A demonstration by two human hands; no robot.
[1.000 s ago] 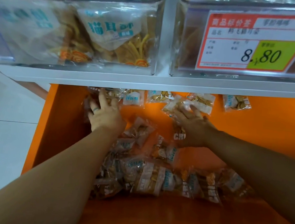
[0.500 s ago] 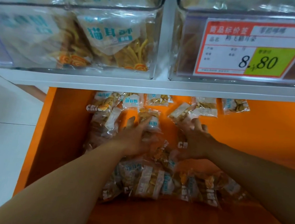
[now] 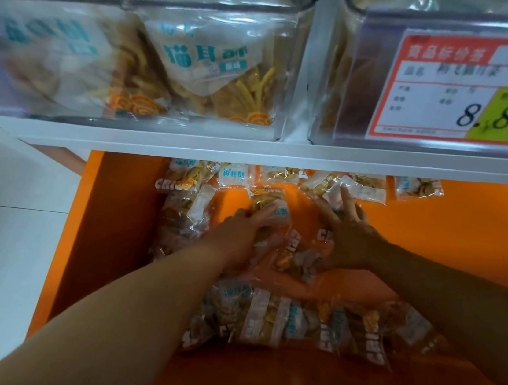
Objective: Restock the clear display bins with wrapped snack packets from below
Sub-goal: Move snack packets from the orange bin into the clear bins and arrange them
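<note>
Several wrapped snack packets lie scattered in an orange drawer (image 3: 464, 237) below the shelf. My left hand (image 3: 240, 238) lies flat on a packet (image 3: 271, 207) in the middle of the drawer, fingers straight. To its right, my right hand (image 3: 348, 236) spreads its fingers over a cluster of packets (image 3: 296, 255), one finger touching a white-labelled packet (image 3: 364, 191) at the back. A row of packets (image 3: 294, 322) lies nearer to me. Above, two clear display bins (image 3: 134, 62) (image 3: 330, 83) hold larger snack bags.
A grey shelf edge (image 3: 282, 156) overhangs the drawer's back. A red and yellow price tag (image 3: 469, 94) reading 8.80 covers the right bin's front. White floor tiles (image 3: 0, 241) lie left of the drawer's orange side wall (image 3: 106, 238).
My left hand has moved from the drawer's back left corner to its middle, next to my right hand. Both hands have swept packets towards the centre.
</note>
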